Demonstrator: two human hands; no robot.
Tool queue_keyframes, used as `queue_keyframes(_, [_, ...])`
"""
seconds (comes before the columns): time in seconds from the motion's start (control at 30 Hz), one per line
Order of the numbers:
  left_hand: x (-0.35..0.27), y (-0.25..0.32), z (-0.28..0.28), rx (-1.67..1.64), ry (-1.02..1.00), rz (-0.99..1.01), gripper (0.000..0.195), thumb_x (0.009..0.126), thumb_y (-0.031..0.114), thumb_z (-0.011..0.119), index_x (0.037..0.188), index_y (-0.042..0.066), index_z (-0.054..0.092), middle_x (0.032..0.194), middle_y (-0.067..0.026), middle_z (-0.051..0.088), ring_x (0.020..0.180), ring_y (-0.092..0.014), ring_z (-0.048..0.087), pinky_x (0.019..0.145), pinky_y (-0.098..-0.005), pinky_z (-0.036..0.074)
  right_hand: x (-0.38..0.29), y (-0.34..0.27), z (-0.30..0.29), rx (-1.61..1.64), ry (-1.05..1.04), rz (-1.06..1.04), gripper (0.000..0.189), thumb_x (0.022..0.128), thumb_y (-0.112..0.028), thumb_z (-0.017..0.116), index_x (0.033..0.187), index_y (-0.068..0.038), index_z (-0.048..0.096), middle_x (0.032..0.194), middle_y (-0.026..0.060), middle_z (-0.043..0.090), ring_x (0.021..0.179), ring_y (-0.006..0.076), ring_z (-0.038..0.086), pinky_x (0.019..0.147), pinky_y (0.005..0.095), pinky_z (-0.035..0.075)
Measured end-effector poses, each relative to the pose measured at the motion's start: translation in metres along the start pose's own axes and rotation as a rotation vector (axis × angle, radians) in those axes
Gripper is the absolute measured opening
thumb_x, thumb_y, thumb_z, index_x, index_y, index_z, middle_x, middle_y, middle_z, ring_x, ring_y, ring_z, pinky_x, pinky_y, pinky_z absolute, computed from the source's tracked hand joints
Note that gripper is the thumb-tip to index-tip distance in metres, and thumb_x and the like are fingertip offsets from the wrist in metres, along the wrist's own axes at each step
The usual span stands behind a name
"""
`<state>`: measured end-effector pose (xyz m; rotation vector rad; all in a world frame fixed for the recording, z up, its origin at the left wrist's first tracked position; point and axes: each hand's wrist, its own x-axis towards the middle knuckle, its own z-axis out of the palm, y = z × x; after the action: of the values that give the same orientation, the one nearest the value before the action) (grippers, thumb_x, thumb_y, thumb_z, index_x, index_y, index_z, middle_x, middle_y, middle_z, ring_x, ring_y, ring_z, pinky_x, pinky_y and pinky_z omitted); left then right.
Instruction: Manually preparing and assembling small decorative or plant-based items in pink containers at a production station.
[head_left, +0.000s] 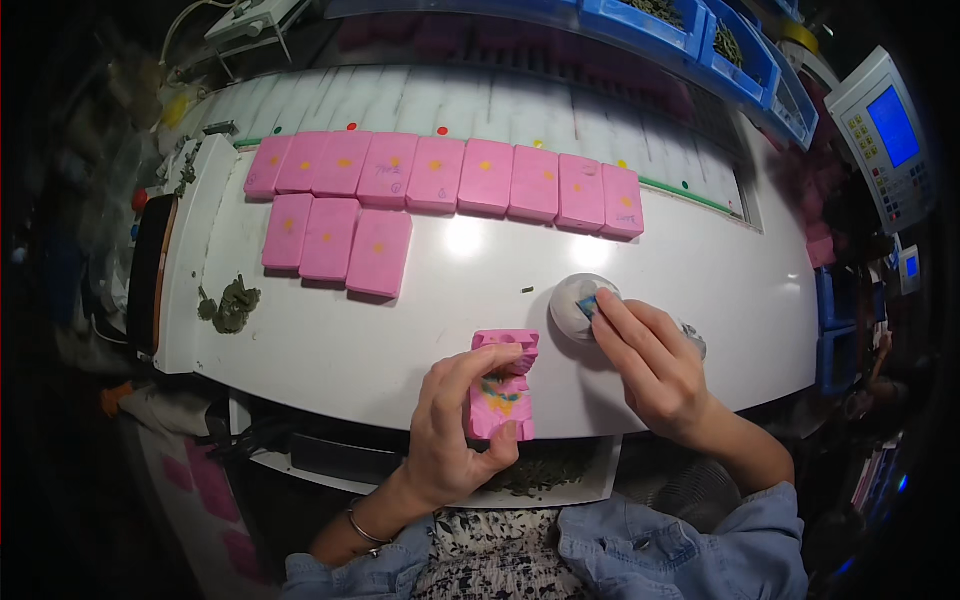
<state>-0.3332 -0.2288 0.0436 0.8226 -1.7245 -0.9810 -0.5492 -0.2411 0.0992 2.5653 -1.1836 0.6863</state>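
Observation:
My left hand grips an opened pink rubber mold near the table's front edge, thumb at its lower end and fingers over the upper end. Its inner face is toothed and has yellow and blue-green marks. My right hand pinches a small blue piece between its fingertips, against or just above a round whitish pouch or dish; contact is hard to tell. Left of that round thing lies a tiny dark green stub. Something clear and crumpled shows partly behind my right hand.
Pink mold blocks stand in a long row, with several more below it. Dark green scraps lie at left beside a machine. Blue bins overhang the back; a control panel stands right. An open drawer holds green scraps.

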Motion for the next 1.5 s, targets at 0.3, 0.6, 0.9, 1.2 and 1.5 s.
queue_keyframes(0.3, [0.002, 0.000, 0.002, 0.013, 0.030, 0.015, 0.067, 0.070, 0.005, 0.066, 0.127, -0.001, 0.032, 0.116, -0.0157, 0.053, 0.101, -0.028, 0.053, 0.090, -0.0364, 0.040, 0.003, -0.002, -0.005, -0.022, 0.231, -0.016, 0.028, 0.060, 0.007, 0.062, 0.087, 0.012, 0.061, 0.093, 0.0223, 0.062, 0.076, 0.0283, 0.061, 0.065, 0.0309, 0.052])
queue_keyframes(0.6, [0.006, 0.002, 0.000, 0.018, 0.016, -0.009, 0.083, 0.066, 0.006, 0.069, 0.134, -0.003, 0.022, 0.120, -0.0160, 0.052, 0.098, -0.026, 0.056, 0.088, -0.0343, 0.040, 0.008, -0.026, -0.012, 0.777, 0.058, 0.568, 0.024, 0.072, 0.016, 0.058, 0.094, 0.006, 0.060, 0.087, 0.0158, 0.060, 0.071, 0.0188, 0.061, 0.056, 0.0257, 0.051])
queue_keyframes(0.9, [0.005, 0.000, 0.000, -0.016, 0.013, 0.000, 0.081, 0.070, 0.014, 0.069, 0.134, -0.003, 0.023, 0.119, -0.0147, 0.053, 0.097, -0.028, 0.056, 0.087, -0.0361, 0.041, 0.015, -0.054, 0.018, 1.324, -0.026, 1.115, 0.011, 0.080, 0.003, 0.063, 0.091, 0.004, 0.060, 0.077, 0.0055, 0.060, 0.064, 0.0074, 0.058, 0.052, 0.0180, 0.046])
queue_keyframes(1.2, [0.002, -0.002, 0.001, 0.013, 0.012, 0.025, 0.070, 0.074, 0.017, 0.068, 0.131, 0.000, 0.031, 0.118, -0.0146, 0.053, 0.099, -0.029, 0.054, 0.087, -0.0371, 0.042, 0.013, -0.046, 0.024, 0.835, -0.094, 0.644, 0.011, 0.074, -0.001, 0.067, 0.084, -0.003, 0.063, 0.069, 0.0073, 0.056, 0.056, 0.0170, 0.057, 0.049, 0.0267, 0.043])
queue_keyframes(1.5, [0.006, -0.001, 0.004, 0.105, 0.137, 0.153, 0.043, 0.078, 0.022, 0.068, 0.113, -0.001, 0.056, 0.107, -0.0119, 0.056, 0.095, -0.031, 0.055, 0.081, -0.0386, 0.047, 0.010, -0.039, 0.023, 0.744, -0.110, 0.478, 0.015, 0.074, 0.000, 0.066, 0.089, -0.003, 0.061, 0.069, 0.0076, 0.055, 0.056, 0.0201, 0.057, 0.048, 0.0293, 0.044])
